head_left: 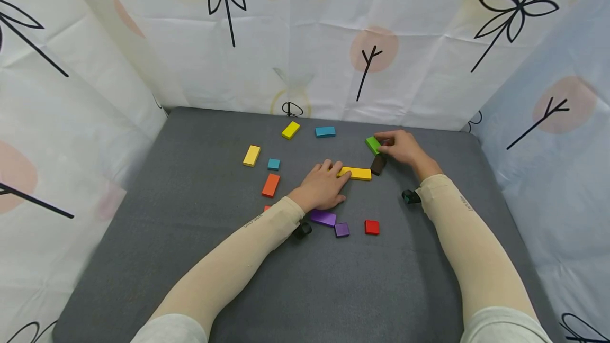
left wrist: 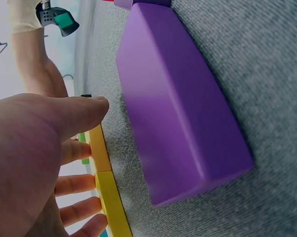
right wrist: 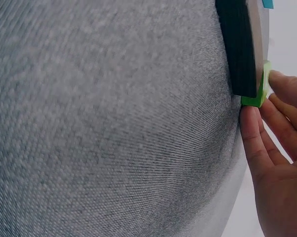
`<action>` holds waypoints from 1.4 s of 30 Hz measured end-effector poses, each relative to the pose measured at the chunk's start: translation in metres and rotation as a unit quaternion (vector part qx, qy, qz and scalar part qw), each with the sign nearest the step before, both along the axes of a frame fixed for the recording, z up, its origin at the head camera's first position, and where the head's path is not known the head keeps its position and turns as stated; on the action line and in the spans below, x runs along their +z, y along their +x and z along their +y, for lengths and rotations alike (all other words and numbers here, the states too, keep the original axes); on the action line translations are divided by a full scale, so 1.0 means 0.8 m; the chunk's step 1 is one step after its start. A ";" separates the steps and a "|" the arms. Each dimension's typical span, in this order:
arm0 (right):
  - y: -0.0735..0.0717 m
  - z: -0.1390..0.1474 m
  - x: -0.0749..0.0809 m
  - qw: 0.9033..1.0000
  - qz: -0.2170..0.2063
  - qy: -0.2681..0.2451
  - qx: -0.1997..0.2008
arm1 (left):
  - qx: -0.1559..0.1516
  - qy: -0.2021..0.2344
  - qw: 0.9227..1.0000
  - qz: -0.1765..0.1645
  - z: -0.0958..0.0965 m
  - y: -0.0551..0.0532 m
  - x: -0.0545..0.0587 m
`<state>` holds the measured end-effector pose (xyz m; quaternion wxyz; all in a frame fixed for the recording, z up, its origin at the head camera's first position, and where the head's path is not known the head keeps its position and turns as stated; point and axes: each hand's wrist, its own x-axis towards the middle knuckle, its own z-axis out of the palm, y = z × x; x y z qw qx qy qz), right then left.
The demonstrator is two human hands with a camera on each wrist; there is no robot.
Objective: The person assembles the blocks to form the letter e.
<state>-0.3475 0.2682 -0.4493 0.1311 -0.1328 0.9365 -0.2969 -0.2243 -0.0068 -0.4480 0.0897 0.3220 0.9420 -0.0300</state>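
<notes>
My left hand (head_left: pixel 323 187) lies over the table with its fingers extended. Its fingertips touch a row of two long blocks, one orange-yellow (left wrist: pixel 99 148) and one yellow (left wrist: pixel 112 205); in the head view the hand partly hides this row. A long purple block (left wrist: pixel 173 108) lies below the palm, with a small purple block (head_left: pixel 341 230) at its end. Farther right, my right hand (head_left: pixel 402 147) pinches a green block (head_left: pixel 373 145) between thumb and fingers. Close beside the green block stands a dark brown block (head_left: pixel 378 164), which meets the yellow row's right end.
Toward the back lie a yellow block (head_left: pixel 291 130) and a blue block (head_left: pixel 325 132). On the left are a pale yellow block (head_left: pixel 251 155), a small teal block (head_left: pixel 274 164) and an orange-red block (head_left: pixel 270 185). A red block (head_left: pixel 372 227) sits nearer the front. Patterned cloth (head_left: pixel 314 68) borders the grey table (head_left: pixel 357 290).
</notes>
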 end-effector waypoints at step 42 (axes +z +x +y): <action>0.143 -0.082 0.031 0.977 0.172 0.050 0.119 | 0.071 0.269 0.960 -0.023 -0.058 -0.112 0.020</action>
